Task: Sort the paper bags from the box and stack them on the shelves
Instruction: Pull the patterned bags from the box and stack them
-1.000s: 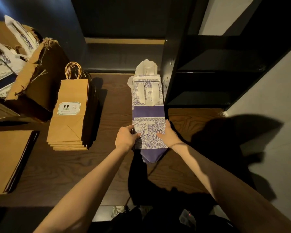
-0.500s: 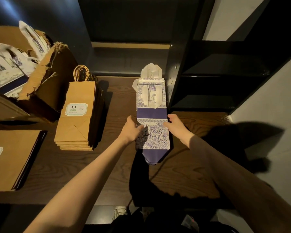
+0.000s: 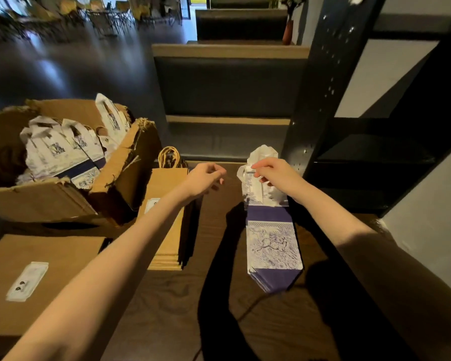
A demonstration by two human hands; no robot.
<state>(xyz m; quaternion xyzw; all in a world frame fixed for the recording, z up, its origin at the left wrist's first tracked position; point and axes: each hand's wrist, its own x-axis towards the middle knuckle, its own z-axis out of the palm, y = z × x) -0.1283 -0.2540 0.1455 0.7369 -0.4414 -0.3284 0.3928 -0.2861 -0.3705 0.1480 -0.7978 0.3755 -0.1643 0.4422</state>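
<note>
1. Paper bags with the blue print (image 3: 271, 243) lie in a flat stack on the counter (image 3: 219, 295), their long axis running straight away from me, pointed folded bottoms nearest me and white handles at the far end, just beside the black shelf upright (image 3: 320, 82).
2. My right hand (image 3: 271, 173) is over that far end, fingers (image 3: 258, 166) curled and pinching the white handle paper of the top bag.
3. My left hand (image 3: 206, 178) hovers to the left of the stack, apart from it, fingers loosely curled and holding nothing.
4. The right hand is clearly the nearer one. I judge the coming move, whether squaring the handles or taking the stack to the shelves (image 3: 375, 162) on my right, turns on this: the stack lies lengthwise ahead and the shelf opening sits right of its far end.
5. Left of the stack stands a pile of brown kraft bags (image 3: 167, 230) with twisted handles, partly under my left forearm.
6. Nearer me on the left lies a bigger flat brown bag pile (image 3: 44, 277).
7. Beyond it the torn cardboard box (image 3: 37, 201) holds more printed bags not yet sorted.
</note>
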